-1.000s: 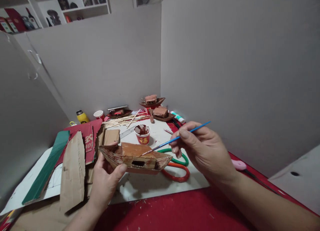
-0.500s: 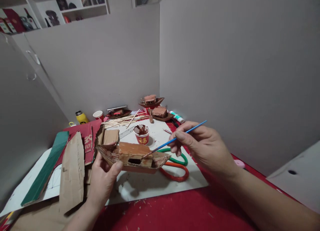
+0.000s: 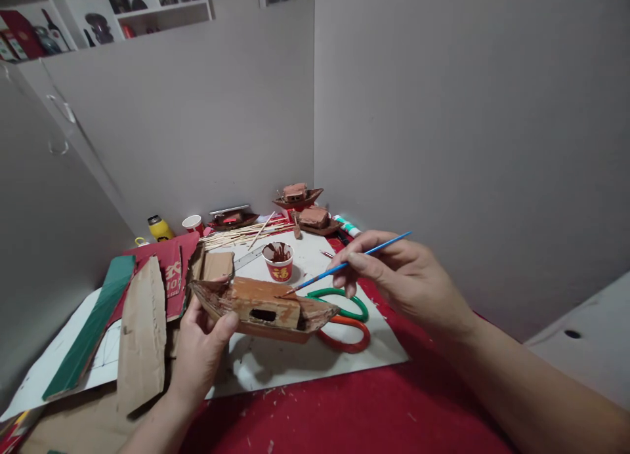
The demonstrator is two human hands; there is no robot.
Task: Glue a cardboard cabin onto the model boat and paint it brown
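My left hand (image 3: 199,349) grips a small cardboard model boat (image 3: 263,306) at its left end and holds it above the table. The boat has a box-like cabin partly coated in brown paint, with a dark slot in its side. My right hand (image 3: 406,280) pinches a thin blue paintbrush (image 3: 347,264). Its tip rests on the cabin's upper right edge. Behind the boat stands a red paper cup (image 3: 279,262) with brown paint in it.
Green and orange loops (image 3: 347,319) lie on the white sheet (image 3: 305,359) under the boat. Cardboard pieces (image 3: 142,336) and a green strip (image 3: 93,326) lie left. Wooden sticks (image 3: 246,234), finished brown boats (image 3: 308,208), a yellow bottle (image 3: 158,227) and grey partition walls stand behind.
The brush tip has slid slightly along the cabin top while the boat stays in my left hand. The view has dipped a little.
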